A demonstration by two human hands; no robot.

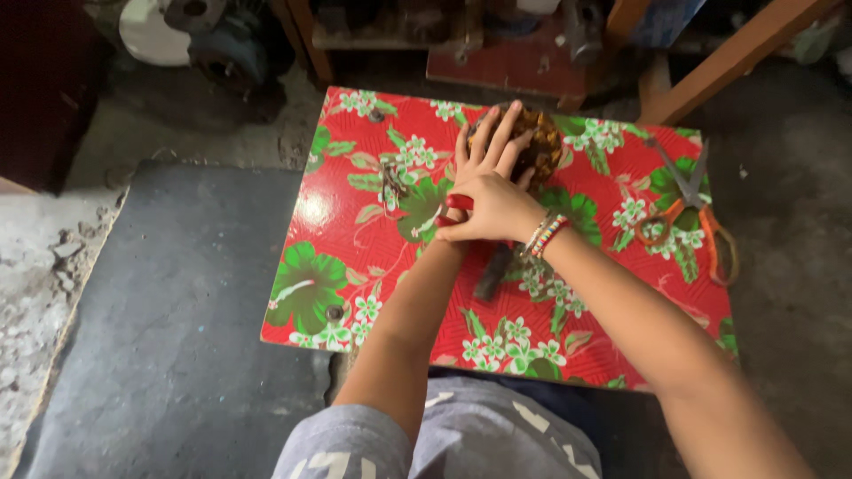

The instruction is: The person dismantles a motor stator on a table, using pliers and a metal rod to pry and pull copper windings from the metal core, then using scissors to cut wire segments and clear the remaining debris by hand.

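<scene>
Red floral tabletop [355, 231]: brown woven ball [532, 146] near far edge, my right hand [493, 191] spread flat over it. Left hand [453, 217] beneath, pinching red-handled tool [457, 204]. Orange scissors [697, 213] by right edge, well apart.
</scene>
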